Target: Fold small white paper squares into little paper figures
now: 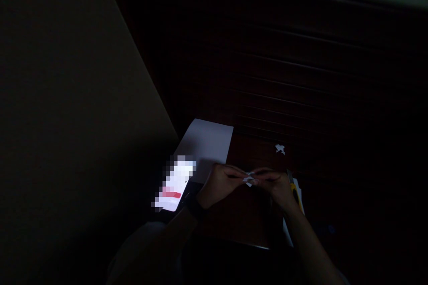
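Observation:
Between my two hands is a small piece of white folded paper (249, 181), pinched at both sides above the dark table. My left hand (222, 182), with a dark band at the wrist, grips its left edge between thumb and fingers. From the other side my right hand (276, 185) pinches the same paper, fingertips close to those of the left. The room is dim, so the paper's exact shape is hard to make out.
A lit phone screen (179, 182), partly pixelated, glows on the left. Behind it lies a white sheet (210, 140). Small folded white paper (280, 148) rests at the back right. A yellow-and-black cutter (295, 193) lies on white paper (286, 231) beside my right wrist. Dark wooden table (240, 227) below.

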{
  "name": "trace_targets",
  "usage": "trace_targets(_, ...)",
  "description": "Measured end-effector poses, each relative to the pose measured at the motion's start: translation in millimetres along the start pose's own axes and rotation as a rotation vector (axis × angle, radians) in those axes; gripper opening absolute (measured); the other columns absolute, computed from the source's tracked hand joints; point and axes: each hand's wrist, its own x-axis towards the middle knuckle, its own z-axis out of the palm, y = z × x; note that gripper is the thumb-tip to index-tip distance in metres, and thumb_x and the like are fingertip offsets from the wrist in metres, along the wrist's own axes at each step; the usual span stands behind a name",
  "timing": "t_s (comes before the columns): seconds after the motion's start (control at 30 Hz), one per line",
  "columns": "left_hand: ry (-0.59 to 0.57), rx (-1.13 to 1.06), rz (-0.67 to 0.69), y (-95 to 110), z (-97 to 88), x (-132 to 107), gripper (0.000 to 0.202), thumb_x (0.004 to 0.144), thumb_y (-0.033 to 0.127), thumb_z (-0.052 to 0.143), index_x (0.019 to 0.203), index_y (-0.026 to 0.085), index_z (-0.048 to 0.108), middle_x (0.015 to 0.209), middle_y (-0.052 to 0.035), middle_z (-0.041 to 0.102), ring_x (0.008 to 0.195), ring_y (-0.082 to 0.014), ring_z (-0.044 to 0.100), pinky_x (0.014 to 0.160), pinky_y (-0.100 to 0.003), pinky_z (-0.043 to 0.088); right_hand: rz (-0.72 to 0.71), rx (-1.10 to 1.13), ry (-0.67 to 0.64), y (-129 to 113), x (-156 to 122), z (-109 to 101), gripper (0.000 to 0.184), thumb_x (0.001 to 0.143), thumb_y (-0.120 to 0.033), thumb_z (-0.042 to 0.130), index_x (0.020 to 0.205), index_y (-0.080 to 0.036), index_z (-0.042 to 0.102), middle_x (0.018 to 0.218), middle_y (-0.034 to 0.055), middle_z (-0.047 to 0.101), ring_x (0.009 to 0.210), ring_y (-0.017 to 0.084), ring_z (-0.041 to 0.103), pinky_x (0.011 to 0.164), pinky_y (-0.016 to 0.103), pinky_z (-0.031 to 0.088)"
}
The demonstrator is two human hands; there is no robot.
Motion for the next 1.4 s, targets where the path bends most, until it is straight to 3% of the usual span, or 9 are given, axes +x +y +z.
trace_targets(0.6, 0.033, -0.006, 0.09, -2.1, 2.6, -1.9, 0.011, 0.068, 0.028, 0.07, 0.068, 0.018, 0.072, 0.082, -0.0079, 0.07, 0.074, -0.0187, 0.065, 0.065, -0.028, 0.053, -0.049, -0.088, -0.015, -3.7, -3.6, -4.2, 0.007, 0.061, -0.025, 0.077, 0.067, -0.027, 0.072, 0.086, 0.0029, 0.068, 0.079, 0.02, 0.063, 0.074, 0.035, 0.05)
trace_targets(1.03, 0.081, 0.051, 0.154, 0.1, 6.3, -2.3, 0.01, 0.075, 0.025, 0.064, 0.076, 0.018, 0.071, 0.083, -0.0064, 0.069, 0.077, -0.0174, 0.064, 0.069, -0.027, 0.051, -0.11, -0.195, 0.11, -6.1, -5.1, 6.6, 0.001, 0.068, -0.026, 0.071, 0.069, -0.026, 0.071, 0.084, 0.0019, 0.068, 0.081, 0.02, 0.063, 0.077, 0.034, 0.048)
trace_targets(1.4, 0.234, 0.127, 0.228, -6.8, 18.0, -4.9, 0.007, 0.076, 0.02, 0.063, 0.076, 0.018, 0.069, 0.083, -0.0047, 0.068, 0.078, -0.0162, 0.063, 0.072, -0.028, 0.052, -0.161, -0.215, 0.232, -2.2, -7.0, 17.5, 0.003, 0.071, -0.022, 0.067, 0.069, -0.024, 0.068, 0.081, 0.0003, 0.066, 0.08, 0.018, 0.062, 0.075, 0.032, 0.046)
